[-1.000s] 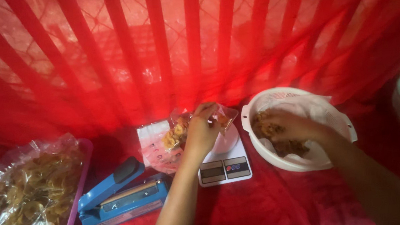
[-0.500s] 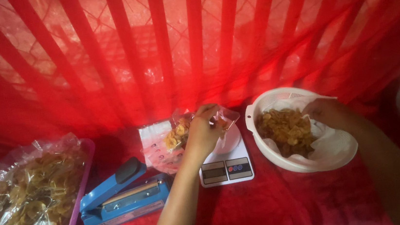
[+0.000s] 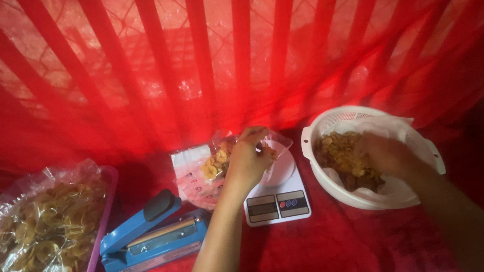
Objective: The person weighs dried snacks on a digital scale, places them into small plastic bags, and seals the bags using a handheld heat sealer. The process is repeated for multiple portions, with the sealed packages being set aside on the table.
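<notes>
Biggest risk I'm seeing here is the clear bag (image 3: 220, 159) tipping or sliding off the white kitchen scale (image 3: 277, 194), since the left hand (image 3: 248, 156) is only pinching it at the mouth and the bag is hanging partly past the scale's left edge, leaning toward a stack of empty packets (image 3: 189, 173). If that grip is slipping, the chips are going on the red cloth (image 3: 336, 251). The left fingers are curled together, clamped on the bag's rim and holding it open. The right hand (image 3: 383, 155) is digging into the white colander (image 3: 378, 197), which is sitting just right of the scale. It's blurry, so I can't tell if those fingers are closed on anything. Loose chips could be dropping between the colander and the bag. The chips (image 3: 341, 153) themselves are looking pale yellow, thin, curly, and brittle. A blue heat sealer (image 3: 151, 239) is lying to the left, near a tray of bagged chips (image 3: 33, 239).
</notes>
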